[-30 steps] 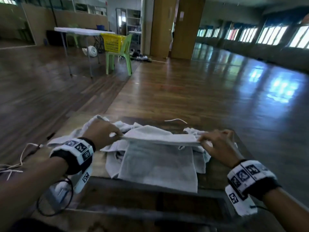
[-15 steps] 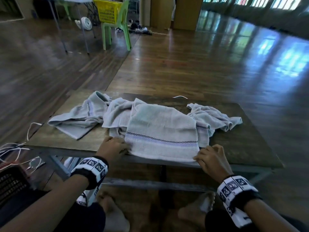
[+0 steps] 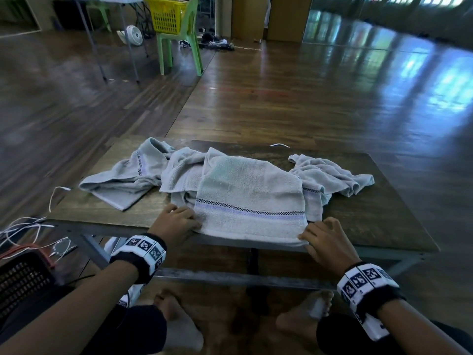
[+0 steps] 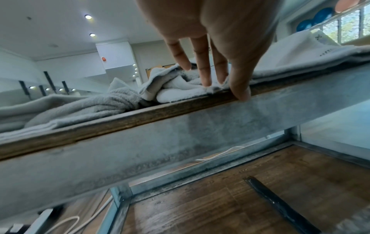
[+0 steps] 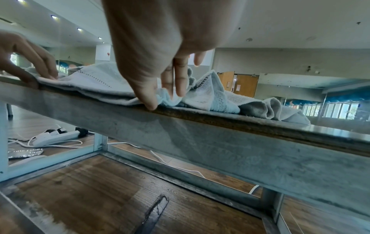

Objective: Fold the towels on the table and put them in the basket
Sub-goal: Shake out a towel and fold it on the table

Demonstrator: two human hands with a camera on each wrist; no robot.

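Observation:
A pale grey towel [image 3: 250, 201] with a checked stripe lies folded in half at the near edge of the wooden table [image 3: 384, 213]. My left hand [image 3: 176, 221] is at its near left corner, and the left wrist view shows the fingers [image 4: 206, 82] on the cloth with the thumb at the table edge. At the near right corner my right hand [image 3: 325, 239] pinches the cloth between thumb and fingers [image 5: 168, 93]. More crumpled grey towels lie behind it on the left [image 3: 122, 180] and right [image 3: 332, 175]. A dark basket [image 3: 20, 278] stands on the floor at my lower left.
White cables [image 3: 30, 226] trail on the floor left of the table, and a power strip [image 5: 58, 136] lies under it. Far back, a yellow basket [image 3: 169, 14] sits on a green chair [image 3: 189, 42] beside a white table. My bare feet are under the table.
Both hands brought the towel's lifted edge down and toward me, laying it folded at the table's near edge. My view tilted down.

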